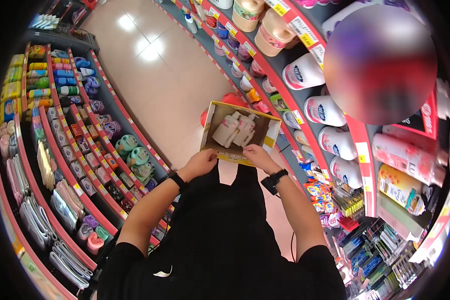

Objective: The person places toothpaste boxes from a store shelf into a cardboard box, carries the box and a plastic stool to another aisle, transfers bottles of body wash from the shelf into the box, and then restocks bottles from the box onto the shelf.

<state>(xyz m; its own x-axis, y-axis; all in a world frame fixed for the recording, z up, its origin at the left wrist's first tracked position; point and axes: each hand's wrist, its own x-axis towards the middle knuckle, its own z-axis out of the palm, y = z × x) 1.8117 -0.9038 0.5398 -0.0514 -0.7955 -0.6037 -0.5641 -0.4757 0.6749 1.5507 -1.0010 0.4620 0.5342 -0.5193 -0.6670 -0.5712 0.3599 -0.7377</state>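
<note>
In front of my body is an open-topped yellow cardboard box (pixel 271 131), tilted so that I look down into it. Several pale bottles (pixel 226 130) with pinkish labels lie side by side inside. My left hand (pixel 203 163) is closed on the near rim at its left part. Toward the right of that same rim, my right hand (pixel 256 156) has its fingers curled over the edge, close to the bottles' lower ends. Each wrist wears a black band. Part of a red object (pixel 233 99) shows behind the box, its kind unclear.
Shelving with red price strips flanks the aisle. Packets and folded cloths (pixel 37 220) fill the left shelves (pixel 112 92). White bottles (pixel 330 111) and patterned tubs (pixel 274 35) stand on the right shelves (pixel 359 131), close to my right arm. Tiled floor (pixel 155 95) stretches ahead. A blurred round patch covers the upper right.
</note>
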